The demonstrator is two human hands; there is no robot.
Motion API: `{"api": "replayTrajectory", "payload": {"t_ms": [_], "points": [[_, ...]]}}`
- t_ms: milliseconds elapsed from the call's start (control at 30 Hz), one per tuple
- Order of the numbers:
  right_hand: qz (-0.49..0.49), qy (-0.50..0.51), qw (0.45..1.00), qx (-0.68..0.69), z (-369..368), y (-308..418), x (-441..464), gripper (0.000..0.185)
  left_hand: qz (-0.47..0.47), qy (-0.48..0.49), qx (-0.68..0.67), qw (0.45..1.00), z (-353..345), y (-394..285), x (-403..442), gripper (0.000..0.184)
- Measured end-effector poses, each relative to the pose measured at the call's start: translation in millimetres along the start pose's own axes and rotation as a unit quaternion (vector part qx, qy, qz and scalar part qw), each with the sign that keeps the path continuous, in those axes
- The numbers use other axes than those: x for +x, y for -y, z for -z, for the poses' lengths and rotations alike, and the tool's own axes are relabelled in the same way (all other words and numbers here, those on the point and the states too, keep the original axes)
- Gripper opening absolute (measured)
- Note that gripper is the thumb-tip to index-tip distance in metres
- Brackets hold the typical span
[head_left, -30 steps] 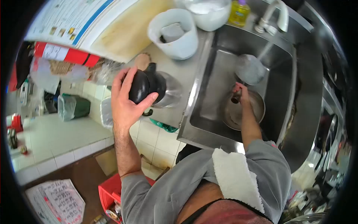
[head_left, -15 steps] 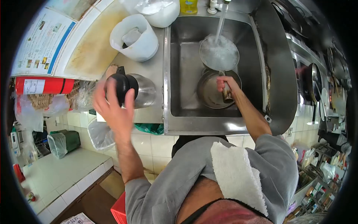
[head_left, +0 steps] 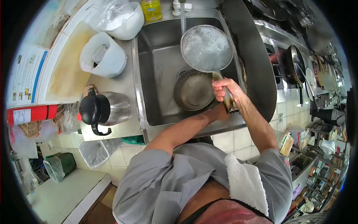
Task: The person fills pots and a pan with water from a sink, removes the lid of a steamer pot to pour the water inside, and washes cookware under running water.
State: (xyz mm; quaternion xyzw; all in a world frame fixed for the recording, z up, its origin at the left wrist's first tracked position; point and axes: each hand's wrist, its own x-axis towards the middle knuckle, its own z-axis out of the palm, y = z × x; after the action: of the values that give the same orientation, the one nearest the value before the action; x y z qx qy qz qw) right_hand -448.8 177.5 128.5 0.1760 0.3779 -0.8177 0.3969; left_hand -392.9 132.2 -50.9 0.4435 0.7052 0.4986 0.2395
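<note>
My right hand (head_left: 226, 89) is closed around the worn handle of a round pan (head_left: 207, 48) full of bubbly water, held over the right side of the sink (head_left: 156, 74). My left hand (head_left: 223, 112) reaches across to the handle's end, beneath my right forearm; its fingers are hidden. A second round pan (head_left: 192, 91) sits lower in the sink, partly behind the held one. Water (head_left: 183, 22) runs from the tap down behind the held pan's rim. Left of the sink, a steel jug (head_left: 115, 108) with a black lid and handle stands on the counter.
White plastic tubs (head_left: 115, 61) and a yellow bottle (head_left: 151, 10) stand behind and left of the sink. A dark metal panel (head_left: 253, 59) borders its right side. Farther right, a frying pan (head_left: 294, 63) rests on the stove. A lined bin (head_left: 95, 151) is below the counter.
My left hand has left the jug and crossed to the pan handle. The water-filled pan has risen towards me and out from under the tap stream. The view has shifted right.
</note>
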Motion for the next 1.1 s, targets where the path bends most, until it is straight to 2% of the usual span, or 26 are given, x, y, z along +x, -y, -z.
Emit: {"api": "replayTrajectory", "payload": {"t_ms": [33,133,233,333,400,500,533,600,633,700,733,767,833,867,900,933,967,1000,1033,1067,1100], "points": [[0.002,-0.001,1.000,-0.001,-4.3,6.3,-3.1,0.020,0.031,0.064,-0.059,0.996,3.2,4.6,10.3,0.019],[0.036,-0.018,0.999,0.005,-13.2,20.8,-7.8,0.014,0.012,0.136,0.029,0.990,12.9,14.8,23.2,0.023],[0.038,-0.009,0.999,0.006,-14.2,28.4,-8.8,0.014,-0.028,0.154,0.091,0.984,24.8,17.7,15.3,0.027],[0.028,0.000,0.999,0.024,-12.9,29.6,-10.7,0.015,-0.023,0.119,0.050,0.991,50.8,12.4,5.0,0.032],[0.032,-0.004,0.999,0.018,-12.5,28.4,-12.7,0.015,0.033,0.061,-0.058,0.996,79.4,4.3,-7.5,0.031],[0.039,0.003,0.999,0.011,-10.7,24.3,-15.9,0.015,0.194,0.025,-0.136,0.971,93.4,28.5,-15.4,0.027],[0.043,-0.005,0.999,0.006,-11.8,21.3,-17.7,0.015,0.117,0.028,0.075,0.990,81.9,61.0,-21.1,0.027],[0.070,-0.041,0.997,-0.016,-22.7,13.3,-23.6,0.015,0.130,0.112,0.343,0.924,80.6,58.9,-28.3,0.025],[0.064,-0.034,0.997,-0.021,-25.6,9.6,-28.6,0.015,0.139,0.105,0.344,0.923,78.5,52.0,-33.1,0.025],[0.060,-0.036,0.998,0.006,-25.2,4.1,-33.7,0.011,0.095,0.109,0.358,0.922,80.0,41.2,-58.5,0.023],[0.066,-0.016,0.998,0.008,-20.1,-1.3,-34.4,0.007,0.083,0.080,0.338,0.934,92.3,13.0,-81.3,0.021],[0.075,0.002,0.997,0.012,-15.3,-7.0,-35.4,0.004,0.068,0.052,0.319,0.944,113.3,-33.9,-104.8,0.020],[0.078,-0.026,0.996,0.040,-24.0,-16.4,-46.8,0.005,0.107,-0.056,0.284,0.951,170.5,-140.4,-162.6,0.017],[0.085,-0.030,0.995,0.045,-30.3,-21.3,-54.3,0.007,0.030,-0.185,0.351,0.917,194.5,-168.8,-196.4,0.015],[0.089,-0.051,0.994,0.041,-35.0,-27.0,-62.0,0.007,-0.017,-0.246,0.440,0.864,220.9,-187.1,-226.4,0.014],[0.095,-0.053,0.993,0.043,-42.5,-32.3,-69.7,0.008,0.035,-0.317,0.512,0.798,244.1,-217.9,-253.0,0.014],[0.100,-0.056,0.992,0.045,-49.0,-39.2,-77.0,0.008,0.159,-0.402,0.543,0.720,263.2,-233.3,-278.1,0.023],[0.104,-0.048,0.992,0.055,-51.4,-46.4,-83.7,0.009,0.216,-0.417,0.538,0.700,284.7,-251.8,-296.7,0.034],[0.109,-0.047,0.991,0.055,-54.9,-52.6,-90.4,0.009,0.290,-0.414,0.581,0.638,294.4,-252.7,-311.5,0.042],[0.111,-0.047,0.991,0.062,-60.1,-58.6,-95.5,0.010,0.366,-0.381,0.571,0.628,310.1,-243.0,-324.1,0.056],[0.113,-0.049,0.990,0.071,-64.4,-67.4,-104.0,0.011,0.360,-0.381,0.573,0.630,314.5,-238.4,-327.4,0.056]]}}
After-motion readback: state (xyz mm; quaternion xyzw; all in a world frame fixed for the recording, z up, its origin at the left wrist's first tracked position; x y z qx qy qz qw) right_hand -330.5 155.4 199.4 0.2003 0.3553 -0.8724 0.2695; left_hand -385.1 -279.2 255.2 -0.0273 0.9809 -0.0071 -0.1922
